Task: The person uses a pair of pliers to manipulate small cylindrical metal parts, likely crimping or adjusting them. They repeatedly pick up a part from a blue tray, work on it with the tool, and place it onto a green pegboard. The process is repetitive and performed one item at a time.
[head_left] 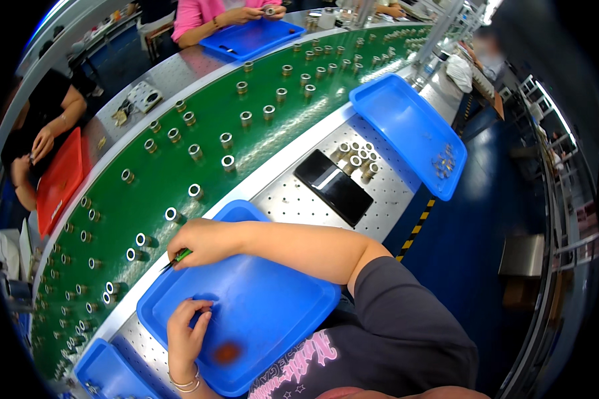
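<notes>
My right hand [203, 243] reaches across to the edge of the green conveyor belt [206, 176], closed around a green-handled tool [183, 255] with a thin dark tip. Much of that tool is hidden by the fingers. Low over the blue tray [273, 292] in front of me is my left hand [185, 332], fingers curved and thumb apart from the index finger; nothing shows in it. A blurred orange-brown patch [227, 353] lies in the tray near its wrist. Closest to my right hand on the belt stand short metal cylinders [172, 214] with pale ring-shaped tops.
Many more cylinders stand along the curving belt. Right of my tray are a black phone [334, 186], a cylinder cluster [359, 158] and a blue tray [412, 126] with small brass-coloured pieces. Across the belt, people work at a red tray [61, 183] and a blue tray [253, 38].
</notes>
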A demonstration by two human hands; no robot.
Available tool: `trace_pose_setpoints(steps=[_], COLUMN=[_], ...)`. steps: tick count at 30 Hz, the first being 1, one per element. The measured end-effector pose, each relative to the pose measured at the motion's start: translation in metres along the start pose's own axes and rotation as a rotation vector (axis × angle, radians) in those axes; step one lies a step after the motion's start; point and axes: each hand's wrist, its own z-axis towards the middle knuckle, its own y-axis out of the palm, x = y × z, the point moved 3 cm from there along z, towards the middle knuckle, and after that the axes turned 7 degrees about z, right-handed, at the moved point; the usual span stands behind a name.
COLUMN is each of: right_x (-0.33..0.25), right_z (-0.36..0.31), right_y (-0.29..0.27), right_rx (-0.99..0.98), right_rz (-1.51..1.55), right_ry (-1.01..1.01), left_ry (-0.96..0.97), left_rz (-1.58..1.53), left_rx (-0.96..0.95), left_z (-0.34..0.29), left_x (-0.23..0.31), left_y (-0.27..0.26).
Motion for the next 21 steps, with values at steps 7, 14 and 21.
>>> trace_pose_setpoints(steps=[7, 14, 21], right_x=[-0.003, 0.003, 0.014], right_z=[0.001, 0.0, 0.004], right_y=[0.004, 0.002, -0.001], right_rx=[-0.059, -0.091, 0.004], right_rz=[-0.067, -0.124, 0.174], right_ry=[0.05, 0.08, 0.187], left_ry=[0.013, 0.005, 0.321], left_rz=[0.053, -0.014, 0.046], left_rx=[0.066, 0.074, 0.019], left_z=[0.001, 0.006, 0.002], left_x=[-0.006, -0.016, -0.015], left_y=[0.001, 0.004, 0.009])
